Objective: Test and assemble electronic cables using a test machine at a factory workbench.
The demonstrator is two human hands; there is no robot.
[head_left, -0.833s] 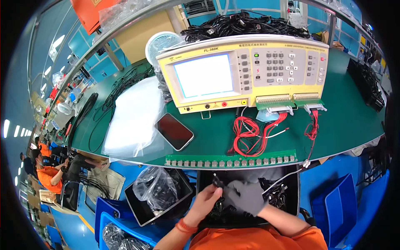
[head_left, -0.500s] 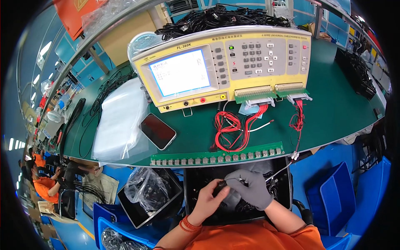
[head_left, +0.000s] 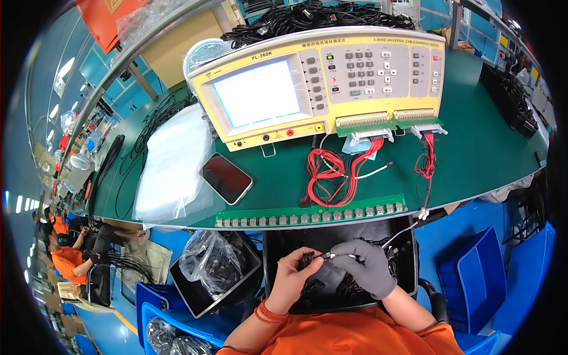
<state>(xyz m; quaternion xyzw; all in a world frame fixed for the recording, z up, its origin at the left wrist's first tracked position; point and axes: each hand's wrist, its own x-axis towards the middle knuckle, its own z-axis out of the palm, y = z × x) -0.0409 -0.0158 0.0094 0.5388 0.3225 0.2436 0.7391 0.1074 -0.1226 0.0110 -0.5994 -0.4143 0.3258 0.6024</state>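
Above a black rigid bin, a glossy, looped black cable is pinched between the fingers of the bare left hand. The right hand, sheathed in matte grey fabric, is curled beside it; its exact grip cannot be told. Compared with the earlier frame, a gap between the hands has been opened, where the cable's pale, slim connector tip is exposed.

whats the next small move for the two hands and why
Probably steady the black cable in the left hand and let the gloved right hand check the small connector: both hands meet there, and whether it is plugged into anything is too small to tell.
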